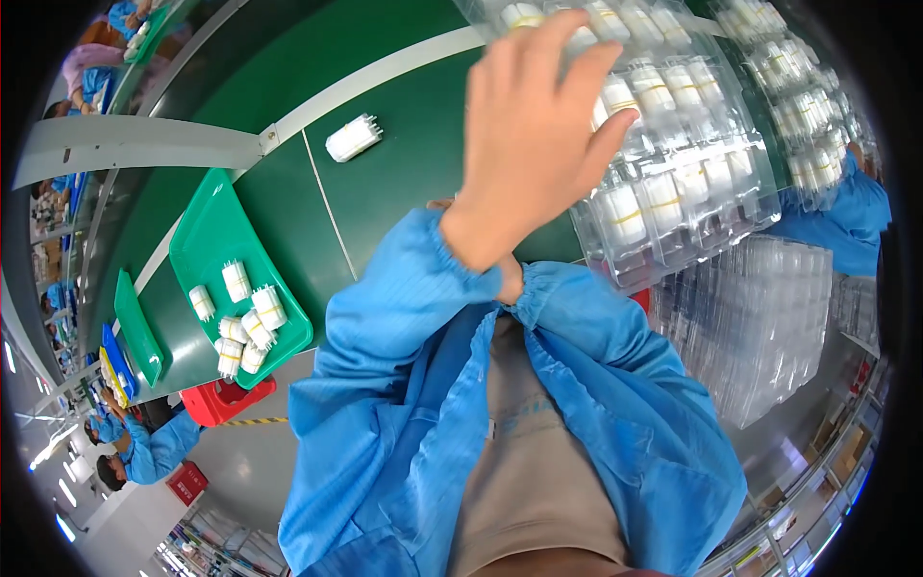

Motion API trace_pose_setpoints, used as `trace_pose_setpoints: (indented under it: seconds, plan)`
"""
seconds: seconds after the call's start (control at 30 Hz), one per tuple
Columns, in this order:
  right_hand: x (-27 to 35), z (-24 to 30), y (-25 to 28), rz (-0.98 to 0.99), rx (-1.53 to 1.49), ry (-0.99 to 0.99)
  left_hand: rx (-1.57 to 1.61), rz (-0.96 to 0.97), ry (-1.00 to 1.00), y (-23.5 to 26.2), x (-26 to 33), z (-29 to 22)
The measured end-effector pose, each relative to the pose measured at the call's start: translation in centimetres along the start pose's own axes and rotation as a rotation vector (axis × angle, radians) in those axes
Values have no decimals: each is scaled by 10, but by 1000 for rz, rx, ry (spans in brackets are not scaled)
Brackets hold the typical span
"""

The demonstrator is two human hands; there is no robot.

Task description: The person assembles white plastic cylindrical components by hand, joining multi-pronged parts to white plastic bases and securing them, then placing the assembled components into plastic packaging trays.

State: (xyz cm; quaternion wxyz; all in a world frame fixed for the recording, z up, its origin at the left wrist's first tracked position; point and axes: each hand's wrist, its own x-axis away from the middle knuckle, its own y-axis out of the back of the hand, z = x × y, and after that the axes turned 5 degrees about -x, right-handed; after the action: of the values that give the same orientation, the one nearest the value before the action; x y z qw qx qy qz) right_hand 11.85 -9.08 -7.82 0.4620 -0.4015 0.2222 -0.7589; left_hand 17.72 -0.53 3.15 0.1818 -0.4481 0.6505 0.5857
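Observation:
My left hand (529, 130) reaches across at the upper middle, back of the hand up. Its fingers are stretched and apart over the left edge of a clear plastic compartment tray (646, 252), and nothing shows in them. Rows of white cylindrical bundles with yellow bands (663, 197) fill the tray's compartments. My right hand (511, 281) lies mostly hidden under my left wrist; only its wrist and a bit of skin show. One white bundle with thin prongs (354, 138) lies alone on the green work surface (409, 144), left of my hands.
A green tray (207, 216) with several white bundles stands at the left. Beyond it are another green tray (135, 322) and a red container (228, 399). Stacked clear trays (745, 327) stand at the right, near a co-worker's blue sleeve (846, 226). A metal rail (385, 72) crosses behind.

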Motion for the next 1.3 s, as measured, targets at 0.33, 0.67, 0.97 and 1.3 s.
trace_pose_setpoints:
  seconds: [0.33,0.67,0.97,1.3]
  plan:
    - [18,36,-7,179,15,40,-357,307,254,92,75,114]
    - [16,144,-7,32,-151,338,-135,234,469,71,124,118]
    - [14,110,-26,139,59,134,332,-9,632,152,113,85]
    - [10,94,-27,165,273,108,673,266,708,130,127,80]
